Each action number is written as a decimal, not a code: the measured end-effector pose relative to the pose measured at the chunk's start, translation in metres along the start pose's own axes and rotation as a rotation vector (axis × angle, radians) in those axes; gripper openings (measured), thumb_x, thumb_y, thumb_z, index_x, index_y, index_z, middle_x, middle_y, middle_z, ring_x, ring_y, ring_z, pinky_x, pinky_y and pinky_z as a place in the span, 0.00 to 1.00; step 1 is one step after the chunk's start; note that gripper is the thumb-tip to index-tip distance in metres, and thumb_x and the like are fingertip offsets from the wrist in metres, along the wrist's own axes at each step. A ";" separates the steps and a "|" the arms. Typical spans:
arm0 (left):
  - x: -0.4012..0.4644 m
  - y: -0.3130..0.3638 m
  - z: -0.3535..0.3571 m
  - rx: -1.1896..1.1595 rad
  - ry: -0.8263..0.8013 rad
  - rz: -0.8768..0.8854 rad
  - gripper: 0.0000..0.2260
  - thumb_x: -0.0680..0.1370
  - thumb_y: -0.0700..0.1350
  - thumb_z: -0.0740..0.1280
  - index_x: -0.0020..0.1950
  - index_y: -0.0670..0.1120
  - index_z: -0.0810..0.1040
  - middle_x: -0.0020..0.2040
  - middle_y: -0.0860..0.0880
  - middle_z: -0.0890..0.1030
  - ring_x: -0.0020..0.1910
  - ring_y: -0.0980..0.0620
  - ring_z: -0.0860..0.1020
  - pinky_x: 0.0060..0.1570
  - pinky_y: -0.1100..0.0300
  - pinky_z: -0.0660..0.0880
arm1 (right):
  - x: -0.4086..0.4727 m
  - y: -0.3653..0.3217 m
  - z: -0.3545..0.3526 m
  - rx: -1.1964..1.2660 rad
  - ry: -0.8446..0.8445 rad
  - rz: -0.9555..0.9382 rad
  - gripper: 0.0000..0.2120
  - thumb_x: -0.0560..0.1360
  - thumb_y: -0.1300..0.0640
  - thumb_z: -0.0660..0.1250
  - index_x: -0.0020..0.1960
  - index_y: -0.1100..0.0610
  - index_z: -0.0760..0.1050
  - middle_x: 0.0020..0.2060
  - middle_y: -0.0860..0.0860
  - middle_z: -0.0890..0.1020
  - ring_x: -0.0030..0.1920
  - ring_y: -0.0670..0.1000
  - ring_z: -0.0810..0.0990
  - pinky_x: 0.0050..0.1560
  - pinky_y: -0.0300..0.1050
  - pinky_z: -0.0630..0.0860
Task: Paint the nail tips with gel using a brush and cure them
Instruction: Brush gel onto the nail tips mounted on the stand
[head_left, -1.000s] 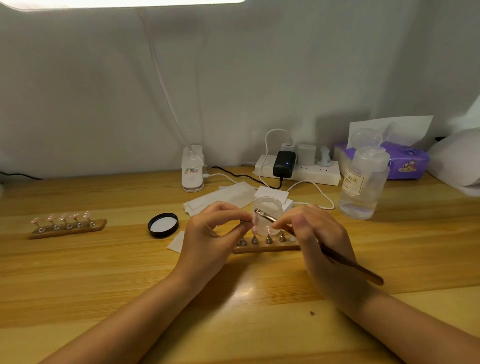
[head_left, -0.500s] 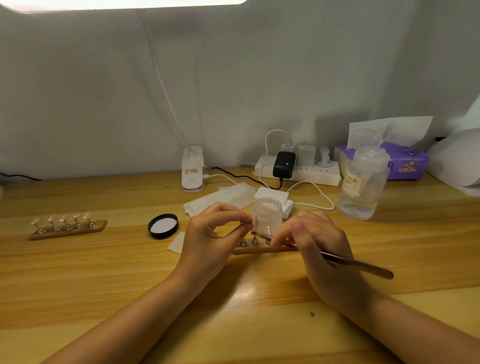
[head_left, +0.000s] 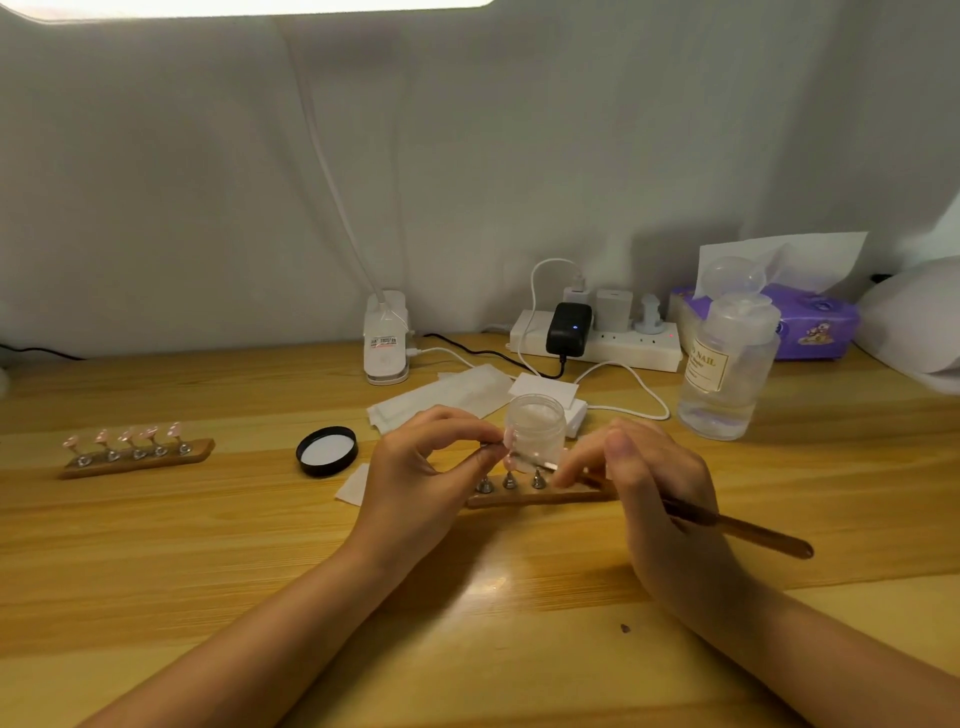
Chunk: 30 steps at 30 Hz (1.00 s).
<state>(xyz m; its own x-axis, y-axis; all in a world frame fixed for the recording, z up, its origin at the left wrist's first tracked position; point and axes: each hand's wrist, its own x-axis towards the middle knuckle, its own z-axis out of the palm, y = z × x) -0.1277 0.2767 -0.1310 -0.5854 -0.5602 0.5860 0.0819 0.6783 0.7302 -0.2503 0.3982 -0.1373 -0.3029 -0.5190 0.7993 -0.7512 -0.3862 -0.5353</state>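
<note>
A pale grey wall is standing behind a wooden surface (head_left: 208, 545), lit from a lamp overhead. Near the centre of the view, the left hand (head_left: 421, 488) is pinching a small metal stem carrying a pink nail tip (head_left: 508, 446) between thumb and forefinger, its grip grasping that stem. The right hand (head_left: 654, 499) is closing its grip around a brush (head_left: 737, 527), whose handle is pointing out toward four o'clock while its fine end is reaching toward nine o'clock, meeting the nail tip. Just below the hands, a wooden holder strip (head_left: 535, 499) is lying on the surface with three metal stands showing on it. Directly behind, at twelve o'clock from the hands, an open clear gel jar (head_left: 536, 427) is standing upright; its black lid (head_left: 327, 451) is lying at nine o'clock from it, inner side up. Far out at nine o'clock, a second holder strip (head_left: 137, 457) is carrying five pink tips. At two o'clock, a clear pump bottle (head_left: 727, 364) is standing before a purple tissue box (head_left: 810, 322). A white power strip (head_left: 597, 340) is lying along the wall, and white wipes (head_left: 447, 395) are lying behind the jar.
</note>
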 end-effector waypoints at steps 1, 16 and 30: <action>0.000 0.000 0.000 0.003 -0.004 -0.006 0.09 0.68 0.37 0.72 0.44 0.50 0.82 0.41 0.54 0.81 0.43 0.60 0.78 0.43 0.72 0.71 | 0.001 0.000 0.000 -0.002 0.001 0.028 0.15 0.77 0.53 0.50 0.39 0.46 0.74 0.35 0.40 0.77 0.40 0.41 0.77 0.44 0.49 0.73; 0.000 0.000 -0.001 -0.008 0.002 -0.015 0.09 0.68 0.37 0.72 0.43 0.51 0.81 0.39 0.55 0.81 0.42 0.61 0.78 0.43 0.72 0.71 | 0.003 -0.004 0.002 -0.018 -0.032 0.148 0.15 0.75 0.49 0.51 0.41 0.48 0.76 0.36 0.38 0.78 0.41 0.40 0.76 0.44 0.47 0.71; 0.000 -0.001 0.000 -0.002 0.010 -0.016 0.11 0.68 0.36 0.72 0.44 0.51 0.81 0.40 0.54 0.81 0.42 0.59 0.78 0.43 0.72 0.71 | 0.002 -0.003 0.003 -0.019 -0.085 0.132 0.17 0.75 0.49 0.51 0.39 0.51 0.78 0.36 0.42 0.80 0.43 0.41 0.77 0.50 0.43 0.71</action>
<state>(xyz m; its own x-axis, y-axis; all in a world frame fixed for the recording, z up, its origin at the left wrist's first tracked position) -0.1274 0.2760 -0.1322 -0.5787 -0.5754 0.5780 0.0746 0.6684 0.7400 -0.2470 0.3960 -0.1354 -0.3491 -0.6275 0.6960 -0.7196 -0.2964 -0.6280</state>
